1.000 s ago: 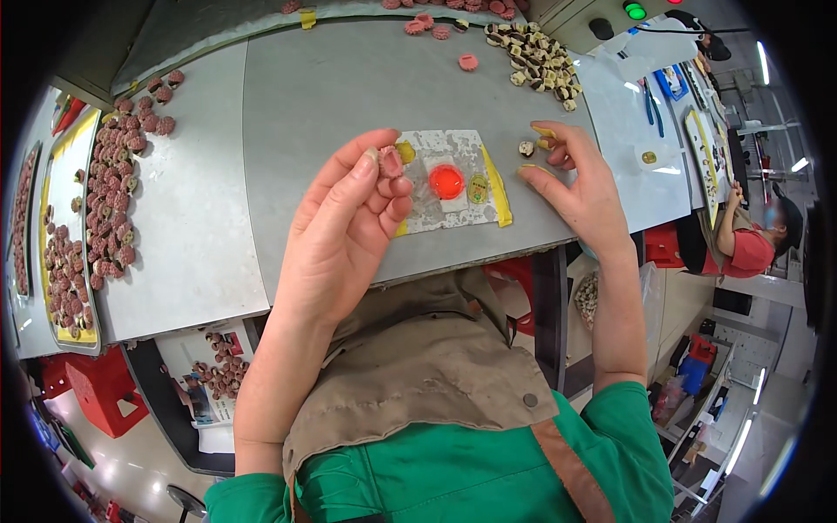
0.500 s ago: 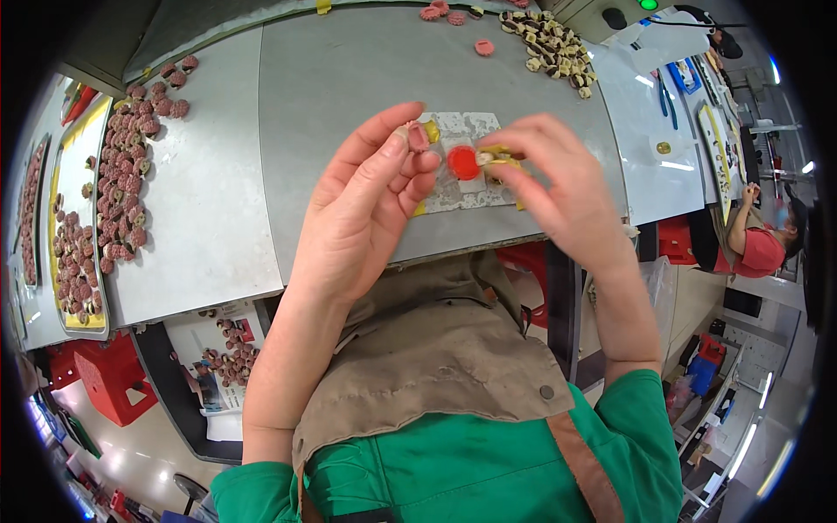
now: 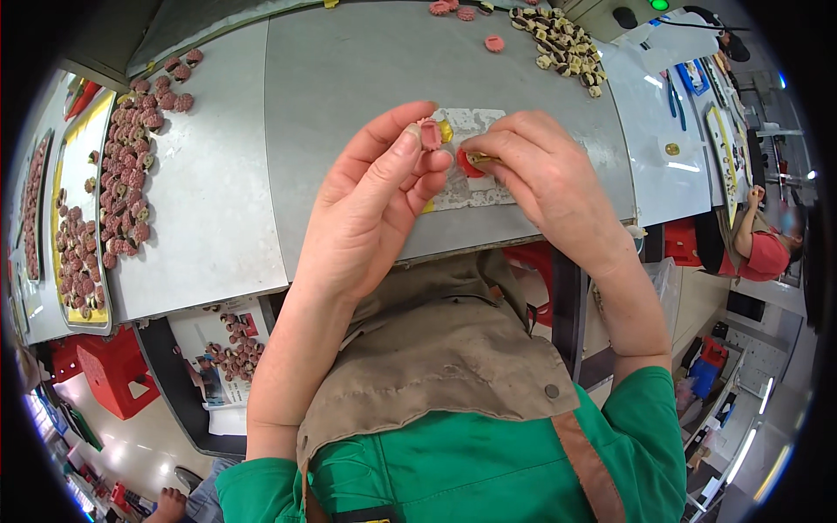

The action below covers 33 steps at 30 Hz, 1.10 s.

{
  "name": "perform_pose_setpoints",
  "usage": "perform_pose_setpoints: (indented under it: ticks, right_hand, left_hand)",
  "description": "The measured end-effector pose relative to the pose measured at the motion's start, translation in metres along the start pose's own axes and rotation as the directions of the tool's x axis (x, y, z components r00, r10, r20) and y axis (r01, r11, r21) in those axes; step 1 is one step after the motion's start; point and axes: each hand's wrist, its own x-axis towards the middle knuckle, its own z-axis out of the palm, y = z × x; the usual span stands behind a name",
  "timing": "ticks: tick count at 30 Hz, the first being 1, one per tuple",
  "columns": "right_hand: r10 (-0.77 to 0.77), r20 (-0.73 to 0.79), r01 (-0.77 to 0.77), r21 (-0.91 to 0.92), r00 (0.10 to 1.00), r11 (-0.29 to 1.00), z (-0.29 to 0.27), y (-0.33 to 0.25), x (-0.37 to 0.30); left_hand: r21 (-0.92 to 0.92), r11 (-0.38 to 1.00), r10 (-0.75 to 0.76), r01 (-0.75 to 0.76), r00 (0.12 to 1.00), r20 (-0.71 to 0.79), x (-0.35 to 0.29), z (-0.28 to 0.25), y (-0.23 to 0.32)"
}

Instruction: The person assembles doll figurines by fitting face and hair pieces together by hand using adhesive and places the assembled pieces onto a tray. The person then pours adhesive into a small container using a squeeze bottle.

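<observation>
My left hand [image 3: 366,200] is raised over the table, its thumb and fingertips pinching a small pink bumpy piece [image 3: 432,134] with a squarish hollow facing up. Just right of it, my right hand [image 3: 551,179] is closed on a small yellowish piece [image 3: 478,159], mostly hidden by the fingers. That piece is over a round red cap [image 3: 467,167], whose far side the fingers cover; whether the two touch I cannot tell. Under both hands is a worn whitish board [image 3: 482,197] with yellow patches.
Many pink bumpy pieces [image 3: 122,192] lie at left, some in a yellow-lined tray [image 3: 94,324]. Cream-and-dark pieces [image 3: 567,48] are heaped at the far right. A lone pink piece [image 3: 494,43] lies nearby. Blue-handled pliers [image 3: 675,94] and a co-worker [image 3: 761,248] are farther right.
My right hand has moved left, bringing the yellowish piece over the red cap. The left hand keeps its pinch on the pink piece. Another person's hand now shows at lower left.
</observation>
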Motion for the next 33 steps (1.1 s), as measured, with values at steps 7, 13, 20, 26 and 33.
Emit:
perform_pose_setpoints:
  ticks: [7,13,20,26,33]
  right_hand:
    - [0.007,0.020,-0.008,0.028,1.000,1.000,-0.007,-0.003,-0.004]
    - [0.282,0.036,-0.262,0.495,0.959,0.828,-0.021,-0.015,-0.008]
    - [0.213,-0.190,-0.066,0.580,0.958,0.812,-0.012,-0.024,0.008]
    - [0.045,-0.353,0.073,0.315,0.935,0.946,-0.001,-0.022,0.003]
    - [0.077,-0.363,0.054,0.338,0.929,0.940,-0.002,-0.021,-0.017]
  left_hand:
    - [0.014,1.000,-0.003,0.003,1.000,-0.003,-0.003,0.005,0.002]
    - [0.037,0.998,-0.050,0.050,0.999,-0.002,-0.006,0.011,0.005]
    - [0.058,0.998,-0.022,0.018,0.997,0.068,0.001,0.017,0.001]
    - [0.273,0.947,0.172,-0.170,0.985,0.017,-0.002,0.026,-0.010]
    - [0.460,0.873,0.173,-0.163,0.985,0.020,-0.006,0.042,-0.015]
